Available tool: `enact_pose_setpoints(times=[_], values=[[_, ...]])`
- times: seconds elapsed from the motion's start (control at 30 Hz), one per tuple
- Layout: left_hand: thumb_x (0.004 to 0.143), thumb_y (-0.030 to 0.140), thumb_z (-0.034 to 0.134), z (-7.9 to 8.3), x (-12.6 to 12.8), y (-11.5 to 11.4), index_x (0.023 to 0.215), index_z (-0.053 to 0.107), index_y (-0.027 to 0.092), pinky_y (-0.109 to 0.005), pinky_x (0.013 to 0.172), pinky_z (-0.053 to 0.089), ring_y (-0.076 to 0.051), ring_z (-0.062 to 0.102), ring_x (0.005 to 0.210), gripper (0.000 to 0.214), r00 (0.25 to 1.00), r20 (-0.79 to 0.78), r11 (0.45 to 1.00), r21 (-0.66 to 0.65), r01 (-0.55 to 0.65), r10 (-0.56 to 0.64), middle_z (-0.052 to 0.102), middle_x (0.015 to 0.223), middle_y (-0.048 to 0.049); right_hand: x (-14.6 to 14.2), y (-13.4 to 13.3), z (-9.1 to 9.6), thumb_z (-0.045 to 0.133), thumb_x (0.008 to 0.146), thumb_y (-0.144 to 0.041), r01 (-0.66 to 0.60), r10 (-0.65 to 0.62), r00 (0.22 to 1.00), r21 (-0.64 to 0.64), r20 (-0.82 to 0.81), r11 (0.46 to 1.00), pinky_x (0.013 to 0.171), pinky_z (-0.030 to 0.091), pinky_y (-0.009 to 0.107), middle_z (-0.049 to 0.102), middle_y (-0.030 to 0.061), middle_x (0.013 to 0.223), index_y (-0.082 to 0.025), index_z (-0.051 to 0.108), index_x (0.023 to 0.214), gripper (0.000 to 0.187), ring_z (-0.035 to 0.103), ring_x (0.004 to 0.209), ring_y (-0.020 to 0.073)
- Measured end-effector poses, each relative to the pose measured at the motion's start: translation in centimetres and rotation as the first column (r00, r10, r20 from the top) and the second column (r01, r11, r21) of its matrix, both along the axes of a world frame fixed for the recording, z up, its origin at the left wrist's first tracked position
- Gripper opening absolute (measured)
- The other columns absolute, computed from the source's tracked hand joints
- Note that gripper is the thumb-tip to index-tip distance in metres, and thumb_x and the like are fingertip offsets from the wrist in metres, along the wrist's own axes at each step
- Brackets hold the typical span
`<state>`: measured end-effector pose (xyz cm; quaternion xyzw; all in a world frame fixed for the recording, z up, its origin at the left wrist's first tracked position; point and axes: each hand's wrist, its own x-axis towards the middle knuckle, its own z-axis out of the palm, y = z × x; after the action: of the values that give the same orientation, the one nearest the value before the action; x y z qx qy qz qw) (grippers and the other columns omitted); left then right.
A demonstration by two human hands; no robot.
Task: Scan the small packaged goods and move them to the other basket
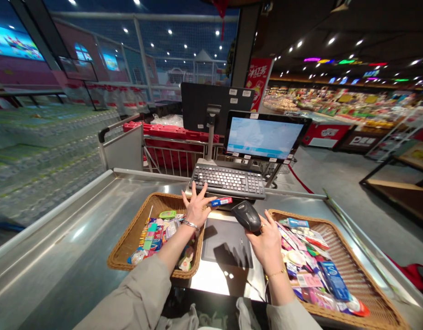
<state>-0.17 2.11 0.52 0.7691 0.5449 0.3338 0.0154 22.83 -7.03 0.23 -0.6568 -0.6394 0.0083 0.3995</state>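
My L hand (197, 210) over wicker basket (130, 229), fingers (202, 189) spread apart beside blue tube (221, 201), R hand (266, 243), fingers clamped on black barcode scanner (247, 216)

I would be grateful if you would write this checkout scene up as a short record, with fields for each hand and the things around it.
Place: steel checkout counter in a supermarket
Left hand: left hand, fingers spread, at a small blue and red packet; hold unclear
Right hand: right hand, holding a black handheld barcode scanner
Under left hand: left wicker basket of small packaged goods
Beside right hand: right wicker basket of small packaged goods
Ahead: black keyboard, lit monitor
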Motion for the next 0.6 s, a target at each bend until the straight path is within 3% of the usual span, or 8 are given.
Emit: enact_pose_setpoints(times=[0.3,0.6], values=[[0.086,0.035,0.063,0.5,2.1,0.0,0.115,0.068,0.039,-0.074,0.11,-0.005,-0.034,0.003,0.149,0.029,0.998,-0.021,0.998,-0.02,0.062,-0.063,0.034,0.154,0.0044,1.8,-0.8,-0.5,0.061,0.072,-0.032,0.059,-0.058,0.997,0.018,-0.045,0.998,0.107,0.038,0.051,0.07,0.0107,0.114,-0.018,0.071,0.101,0.034,0.044,0.132,0.0327],[0.087,0.033,0.062,1.0,5.2,0.1,0.114,0.068,0.039,-0.073,0.11,-0.006,-0.033,0.003,0.15,0.028,0.99,-0.032,0.991,-0.02,0.136,-0.136,0.033,0.155,0.0054,4.0,-2.2,-0.9,0.061,0.072,-0.037,0.209,-0.207,0.976,0.02,-0.075,0.978,0.108,0.035,0.05,0.069,0.0116,0.115,-0.018,0.071,0.099,0.034,0.043,0.132,0.0316]])
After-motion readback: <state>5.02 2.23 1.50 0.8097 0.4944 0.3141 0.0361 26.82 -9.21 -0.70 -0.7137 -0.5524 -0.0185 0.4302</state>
